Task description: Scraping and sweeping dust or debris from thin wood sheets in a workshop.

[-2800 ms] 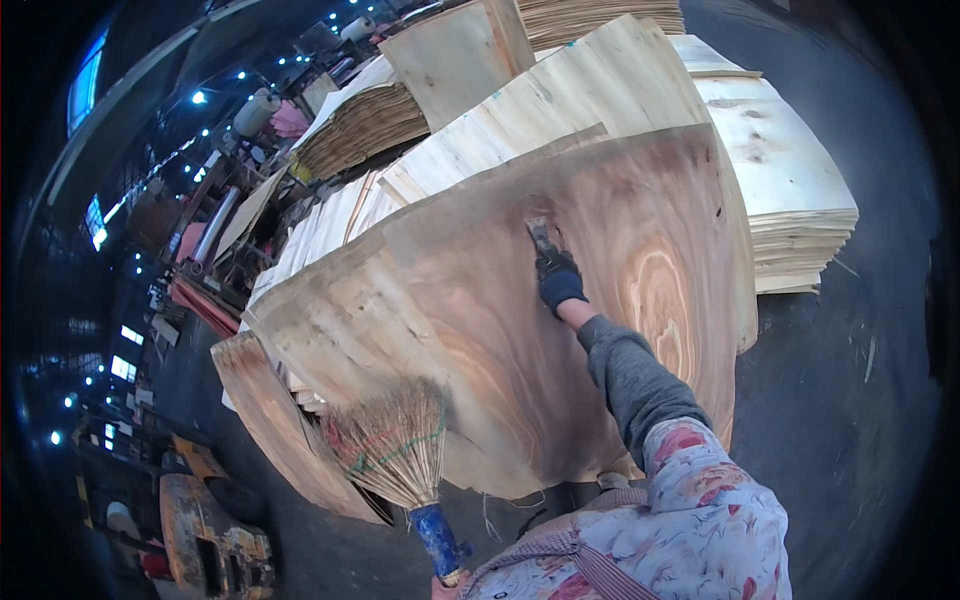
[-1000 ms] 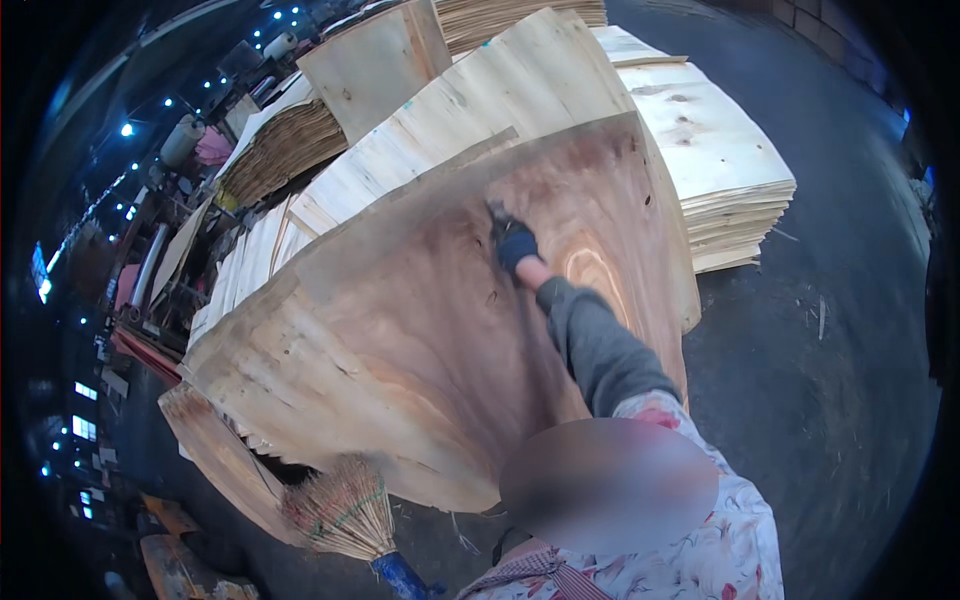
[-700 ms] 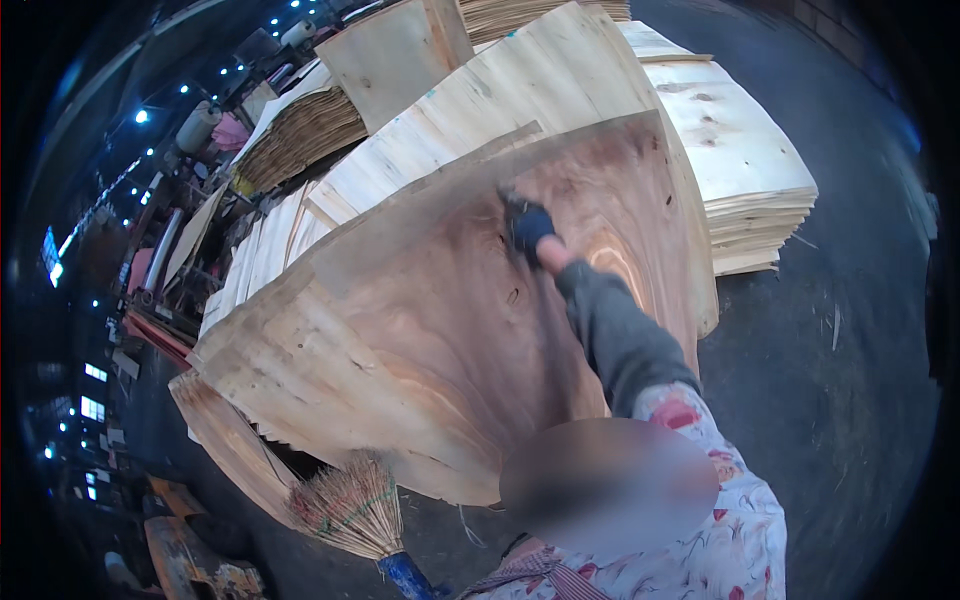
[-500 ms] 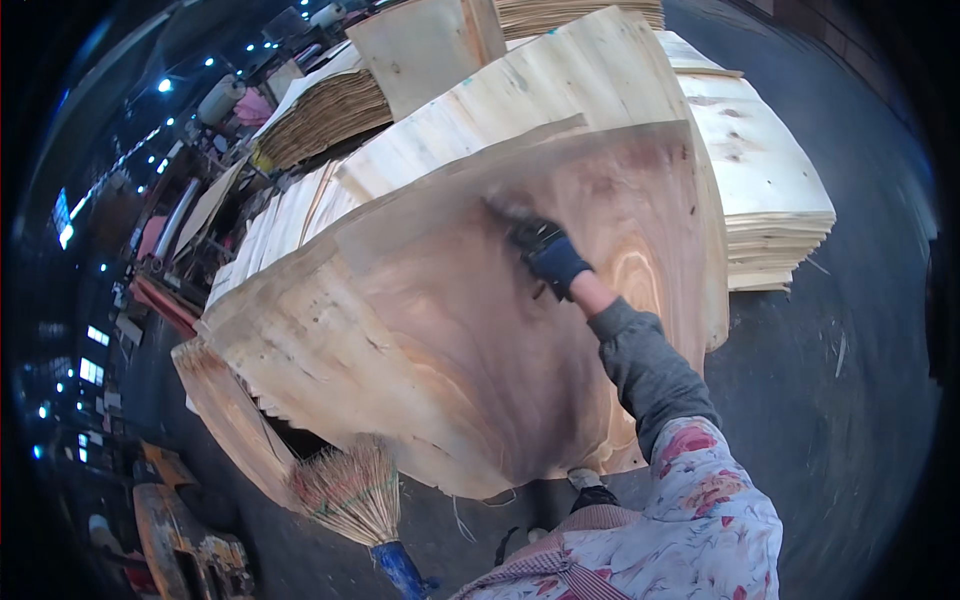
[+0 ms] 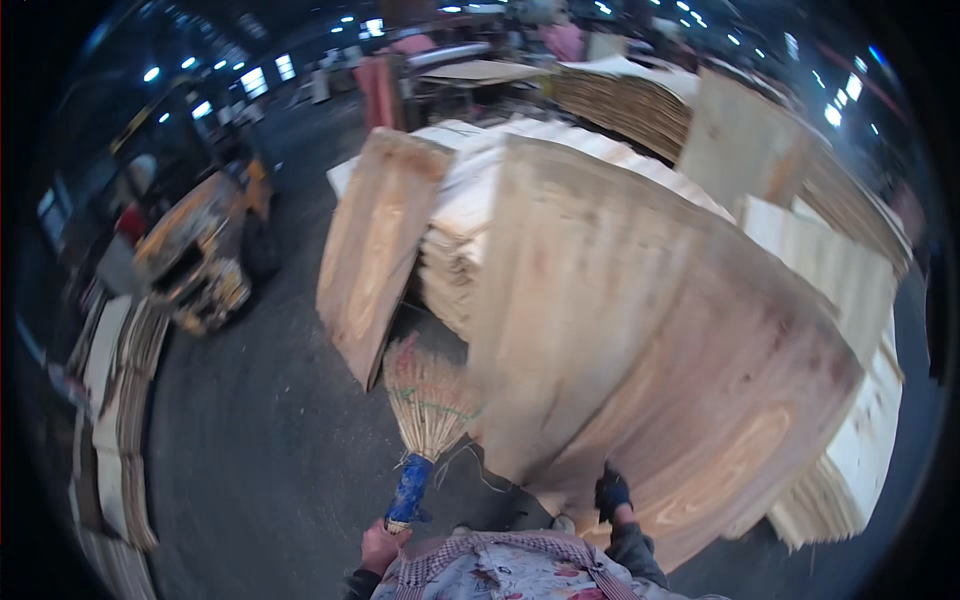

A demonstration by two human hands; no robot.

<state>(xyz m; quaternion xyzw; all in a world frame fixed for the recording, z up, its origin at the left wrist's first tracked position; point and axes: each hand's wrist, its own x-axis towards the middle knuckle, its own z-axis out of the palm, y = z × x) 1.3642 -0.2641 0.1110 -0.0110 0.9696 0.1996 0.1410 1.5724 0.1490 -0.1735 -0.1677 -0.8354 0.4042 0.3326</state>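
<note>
Right hand (image 5: 611,493) dropped to one veneer sheet's (image 5: 650,340) near edge, gripping it, left hand (image 5: 381,546) clutching one broom (image 5: 428,410).

The large veneer sheet (image 5: 660,350) is pale tan with pinkish-brown swirling grain. The broom (image 5: 428,405) has straw-yellow bristles bound with a green band and a blue handle. The right hand (image 5: 611,493) wears a dark glove. The vehicle (image 5: 200,250) at far left is yellow. The floor (image 5: 270,450) is dark grey.
</note>
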